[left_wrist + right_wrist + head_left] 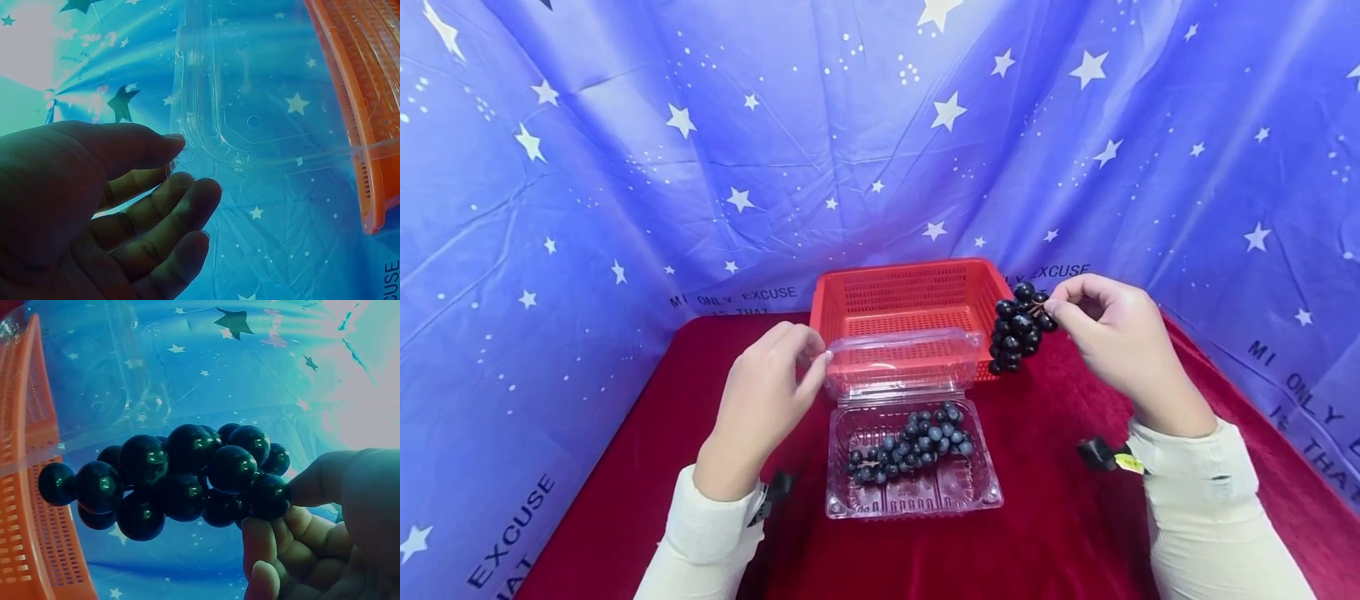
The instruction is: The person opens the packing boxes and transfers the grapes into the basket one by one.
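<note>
A clear plastic clamshell box (917,504) lies on the table with its lid (910,354) raised. Inside its base rests a bunch of dusky blue grapes (917,442). My left hand (767,392) pinches the lid's left corner between thumb and fingers, which the left wrist view shows close up. Up to the right of the box, my right hand (1112,333) pinches the stem of a second bunch, glossy black grapes (1017,329), which hangs down in the air. In the right wrist view those black grapes (187,469) stretch away from the fingertips.
Behind the box stands a red perforated plastic basket (910,287); the raised lid overlaps its front in the head view. A dark red cloth (1045,533) covers the table. Blue star-printed fabric (850,150) hangs around the back and sides.
</note>
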{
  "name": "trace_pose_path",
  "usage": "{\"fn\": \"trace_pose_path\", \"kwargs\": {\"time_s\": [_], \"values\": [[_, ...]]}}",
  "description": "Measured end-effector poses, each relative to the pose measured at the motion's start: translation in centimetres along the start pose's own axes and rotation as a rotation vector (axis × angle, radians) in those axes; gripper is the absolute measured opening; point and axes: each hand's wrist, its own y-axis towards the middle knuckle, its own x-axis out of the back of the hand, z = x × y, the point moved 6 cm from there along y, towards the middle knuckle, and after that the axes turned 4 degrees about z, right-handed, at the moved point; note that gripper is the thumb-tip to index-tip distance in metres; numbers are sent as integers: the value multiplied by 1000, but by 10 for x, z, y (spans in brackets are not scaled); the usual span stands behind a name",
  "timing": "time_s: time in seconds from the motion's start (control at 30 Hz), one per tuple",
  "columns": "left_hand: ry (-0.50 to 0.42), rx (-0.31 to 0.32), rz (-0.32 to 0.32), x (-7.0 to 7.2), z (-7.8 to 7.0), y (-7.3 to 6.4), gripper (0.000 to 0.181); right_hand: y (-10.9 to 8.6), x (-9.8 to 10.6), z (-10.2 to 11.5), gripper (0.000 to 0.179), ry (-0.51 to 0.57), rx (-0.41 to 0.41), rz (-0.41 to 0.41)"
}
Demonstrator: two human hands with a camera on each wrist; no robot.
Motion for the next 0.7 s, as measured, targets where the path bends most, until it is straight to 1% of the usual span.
{"fn": "trace_pose_path", "kwargs": {"time_s": [0.17, 0.4, 0.7], "values": [[2, 5, 6, 0, -1, 0, 9, 3, -6, -2, 9, 33, -9, -17], [6, 5, 7, -1, -1, 0, 8, 6, -10, -8, 9, 66, -1, -75], [9, -4, -1, -1, -1, 0, 9, 11, -17, -19, 16, 88, -41, -132]]}}
